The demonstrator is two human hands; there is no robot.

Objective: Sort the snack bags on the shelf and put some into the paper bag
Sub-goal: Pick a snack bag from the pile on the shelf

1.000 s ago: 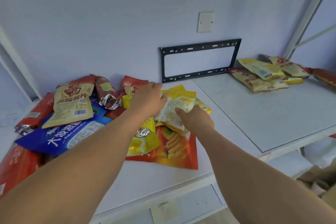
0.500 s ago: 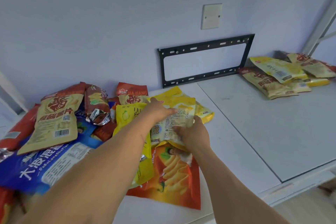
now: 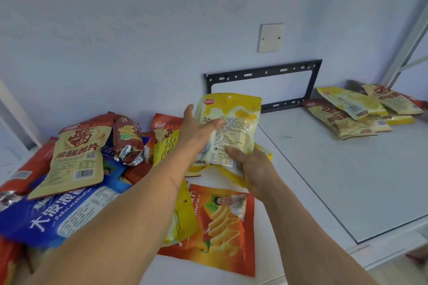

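Note:
A yellow snack bag [image 3: 234, 120] stands lifted upright above the pile, its printed back facing me. My right hand [image 3: 252, 169] grips its lower edge, thumb on the front. My left hand [image 3: 196, 127] holds its left side, the thumb lying across the print. Under them lie another yellow bag [image 3: 166, 148] and an orange-red chip bag [image 3: 222, 222]. A mixed heap fills the left of the white shelf [image 3: 324, 180]: a tan bag [image 3: 78, 152], a blue bag [image 3: 58, 213] and a red foil roll [image 3: 128, 141]. No paper bag is in view.
A sorted stack of tan and yellow bags [image 3: 354, 111] lies at the shelf's far right. A black metal bracket [image 3: 264, 71] and a white blank plate [image 3: 269, 37] are fixed to the wall. A white shelf post [image 3: 407, 37] rises at right.
Both hands have raised the yellow bag off the pile and tipped it upright. The camera has moved closer and turned left.

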